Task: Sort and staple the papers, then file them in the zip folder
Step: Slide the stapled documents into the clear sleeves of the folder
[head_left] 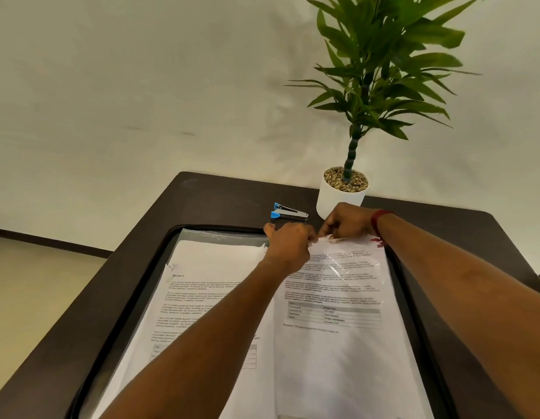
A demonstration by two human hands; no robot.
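A clear zip folder (220, 234) with a black edge lies flat on the dark table and holds printed papers. One set of sheets (202, 297) lies on the left, another set (338, 297) on the right under the clear plastic. My left hand (288, 244) and my right hand (346, 220) meet at the folder's far edge. Both pinch the plastic top edge there with curled fingers. A blue and silver stapler (290, 212) lies on the table just beyond my left hand.
A potted green plant in a white pot (338, 198) stands at the table's (202, 201) far edge, right behind my right hand. A red band sits on my right wrist. The wall rises beyond the table, and the floor shows at the left.
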